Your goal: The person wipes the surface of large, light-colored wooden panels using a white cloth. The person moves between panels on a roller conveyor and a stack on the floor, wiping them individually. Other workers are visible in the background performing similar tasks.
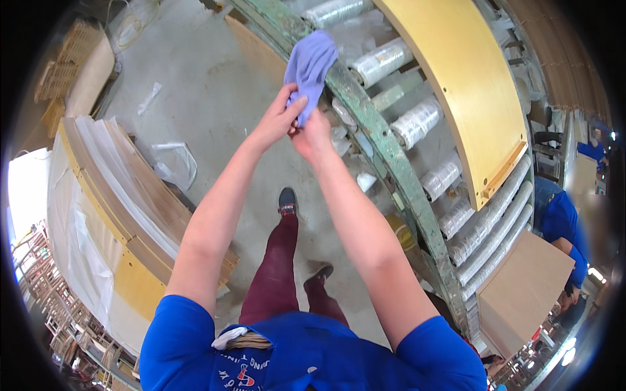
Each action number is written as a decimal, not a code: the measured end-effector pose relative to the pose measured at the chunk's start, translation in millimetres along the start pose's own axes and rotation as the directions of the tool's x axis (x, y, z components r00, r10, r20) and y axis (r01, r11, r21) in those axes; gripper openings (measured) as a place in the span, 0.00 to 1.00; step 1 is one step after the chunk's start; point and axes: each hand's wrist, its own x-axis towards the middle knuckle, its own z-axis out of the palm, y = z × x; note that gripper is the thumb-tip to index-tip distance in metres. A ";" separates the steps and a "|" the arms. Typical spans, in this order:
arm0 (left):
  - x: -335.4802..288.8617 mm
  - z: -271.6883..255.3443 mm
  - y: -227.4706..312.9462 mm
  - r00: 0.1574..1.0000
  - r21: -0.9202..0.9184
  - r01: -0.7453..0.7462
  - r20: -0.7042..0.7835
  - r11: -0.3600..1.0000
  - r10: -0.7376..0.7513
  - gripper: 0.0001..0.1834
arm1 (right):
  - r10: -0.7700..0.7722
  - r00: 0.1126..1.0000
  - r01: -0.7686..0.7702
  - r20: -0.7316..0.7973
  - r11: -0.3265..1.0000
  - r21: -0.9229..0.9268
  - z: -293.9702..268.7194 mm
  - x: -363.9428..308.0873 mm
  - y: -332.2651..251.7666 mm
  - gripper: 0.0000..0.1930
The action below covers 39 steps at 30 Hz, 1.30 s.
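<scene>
A crumpled lavender cloth [310, 60] hangs from my two hands, its loose end beside the green metal rail of the roller conveyor. My left hand [277, 122] pinches its lower edge between thumb and fingers. Close against it, my right hand [313, 135] also grips the cloth, with its fingers partly hidden behind the fabric. Both arms reach straight ahead over the floor. To the right of my hands, a yellowish wooden panel [466, 85] lies on rollers wrapped in clear film.
The green conveyor rail [385, 153] runs along my right. At my left stands a stack of panels [107, 195] with white sheeting. Plastic scraps [175, 164] lie on the floor. A co-worker in blue [564, 218] is at the far right, near a brown board [521, 283].
</scene>
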 end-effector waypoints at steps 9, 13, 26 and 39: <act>1.1 33.7 8.8 0.970 -0.415 0.016 -0.214 0.910 -0.115 0.17 | -0.342 0.919 0.392 0.193 0.831 -0.394 -5.9 -16.2 7.7 0.05; -4.0 47.0 -13.9 0.948 -0.357 -0.054 -0.311 0.933 -0.064 0.14 | -0.338 0.917 0.398 0.210 0.753 -0.524 -36.7 -25.3 4.5 0.03; -207.0 110.3 -279.5 0.811 -0.386 0.245 -0.420 0.889 -0.406 0.15 | -0.220 0.954 -0.215 -0.204 -0.025 -0.976 -549.6 -36.2 63.3 0.14; -322.0 131.7 -334.2 0.709 -0.490 0.605 -0.028 0.628 -0.705 0.10 | -0.113 0.949 -0.230 -0.294 -0.886 -0.403 -639.8 107.8 78.3 0.18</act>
